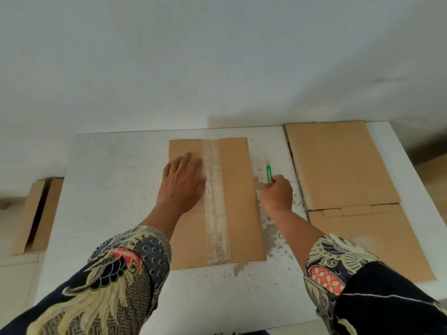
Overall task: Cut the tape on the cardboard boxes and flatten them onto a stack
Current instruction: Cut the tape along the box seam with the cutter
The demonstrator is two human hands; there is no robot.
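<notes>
Far left, off the white worktop [108, 213], a brown cardboard box with its top flaps parted [36, 216] stands lower down, probably waiting its turn. Centre, the taped brown cardboard box [239, 201] lies flat-topped on the worktop, a strip of clear tape [215, 201] running along its seam. The left hand [181, 184] rests on it with fingers spread, just left of the tape. The right hand [278, 194] grips a green-handled utility knife [269, 172] beside the box's right edge (blade too small to make out). To cut well, I'd keep the pressing hand clear of the seam and draw the knife along it shallowly. Far right lies the stack of flattened brown cardboard [343, 170].
</notes>
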